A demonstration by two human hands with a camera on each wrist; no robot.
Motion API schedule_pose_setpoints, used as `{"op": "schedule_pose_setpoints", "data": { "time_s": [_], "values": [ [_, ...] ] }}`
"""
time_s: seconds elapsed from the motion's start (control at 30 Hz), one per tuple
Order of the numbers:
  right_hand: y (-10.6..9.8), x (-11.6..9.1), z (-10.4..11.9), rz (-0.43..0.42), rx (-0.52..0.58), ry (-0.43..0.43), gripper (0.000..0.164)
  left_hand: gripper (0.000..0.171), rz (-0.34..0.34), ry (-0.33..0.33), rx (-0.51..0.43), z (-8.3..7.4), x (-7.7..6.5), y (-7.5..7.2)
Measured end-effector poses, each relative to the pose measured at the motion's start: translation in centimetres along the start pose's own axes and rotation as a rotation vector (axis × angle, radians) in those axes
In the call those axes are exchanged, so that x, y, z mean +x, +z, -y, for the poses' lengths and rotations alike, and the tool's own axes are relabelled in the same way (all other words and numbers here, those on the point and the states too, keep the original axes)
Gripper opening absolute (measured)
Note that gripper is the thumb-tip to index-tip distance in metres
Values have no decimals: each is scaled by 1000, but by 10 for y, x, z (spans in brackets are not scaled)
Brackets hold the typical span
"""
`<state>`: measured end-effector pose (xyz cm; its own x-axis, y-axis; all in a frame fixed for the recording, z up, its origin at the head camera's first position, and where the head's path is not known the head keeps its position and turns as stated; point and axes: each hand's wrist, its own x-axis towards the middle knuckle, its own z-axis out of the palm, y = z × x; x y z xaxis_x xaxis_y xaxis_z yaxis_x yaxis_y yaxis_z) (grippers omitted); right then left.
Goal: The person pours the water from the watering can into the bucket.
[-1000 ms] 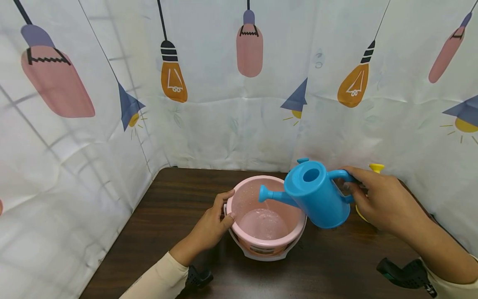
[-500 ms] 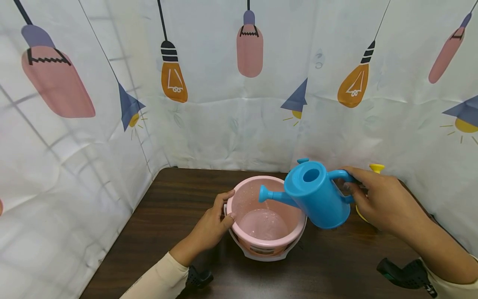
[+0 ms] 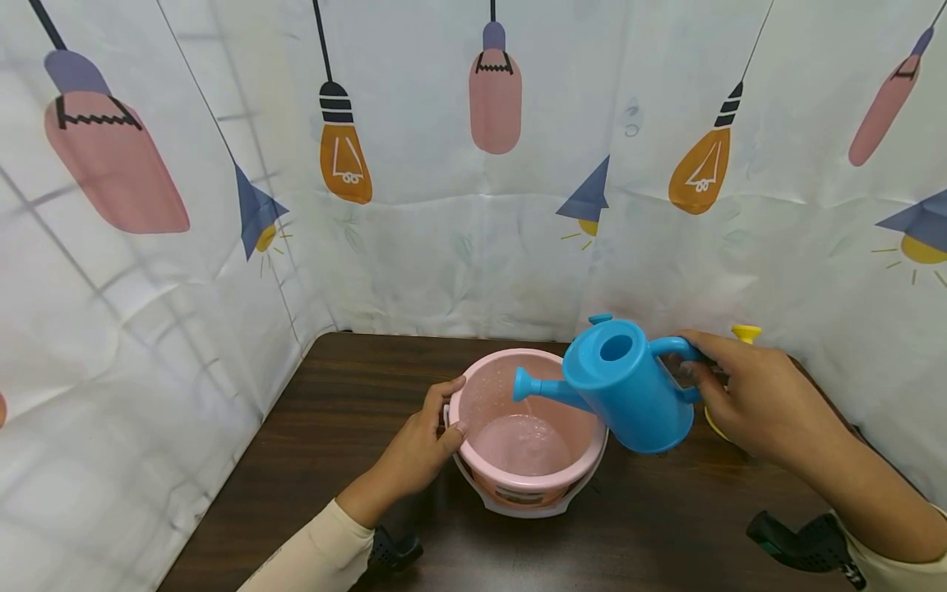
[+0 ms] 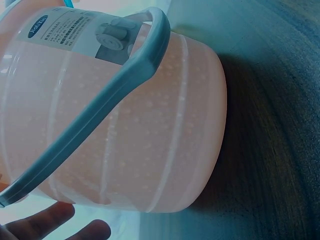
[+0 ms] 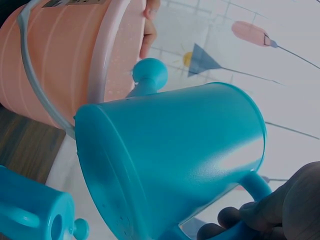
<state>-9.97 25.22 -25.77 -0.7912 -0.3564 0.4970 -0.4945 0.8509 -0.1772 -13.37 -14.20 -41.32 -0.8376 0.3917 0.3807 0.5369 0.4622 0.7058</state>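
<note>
Watering can (image 3: pixel 629 386), tilted just left of your right hand (image 3: pixel 755 393) with its spout (image 3: pixel 553 390) over the bucket (image 3: pixel 484 393), should be stiff, light plastic, slick if wet, best held by the handle (image 3: pixel 672 345) that hand grips, while your left hand (image 3: pixel 417 448) pinches the bucket's rim (image 3: pixel 521 480).

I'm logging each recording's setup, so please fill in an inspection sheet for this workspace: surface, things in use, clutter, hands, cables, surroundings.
Surface: dark wood-grain table.
Things in use: pink bucket upright, shallow clear liquid inside; blue watering can tilted, its spout over the bucket.
Clutter: yellow thing, mostly hidden behind the right hand; blue can-like thing, cut off by the frame. Whether these are connected cannot be told.
Hands: left hand holds the bucket's rim; right hand grips the can's handle. Black devices at both wrists.
Cables: nothing seen.
Surroundings: white sheet printed with hanging lamps.
</note>
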Motion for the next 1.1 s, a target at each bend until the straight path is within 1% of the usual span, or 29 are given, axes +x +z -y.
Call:
{"op": "schedule_pose_setpoints", "data": {
  "time_s": [0.23,0.47,0.63,0.77,0.93,1.1],
  "values": [
    [-1,0,-1,4,-2,4,38,59,-1,2,1,0,0,0],
    [-1,0,-1,6,-1,-1,38,60,10,-11,-10,0,0,0],
    [0,0,-1,16,3,12,40,59,6,-2,2,1,0,0],
    [0,0,0,13,-3,13,38,59,7,2,9,1,0,1],
    [0,0,0,11,3,12,38,59,14,-15,5,0,0,0],
    [0,0,0,2,2,0,37,59,12,-13,1,0,0,0]
  ]
}}
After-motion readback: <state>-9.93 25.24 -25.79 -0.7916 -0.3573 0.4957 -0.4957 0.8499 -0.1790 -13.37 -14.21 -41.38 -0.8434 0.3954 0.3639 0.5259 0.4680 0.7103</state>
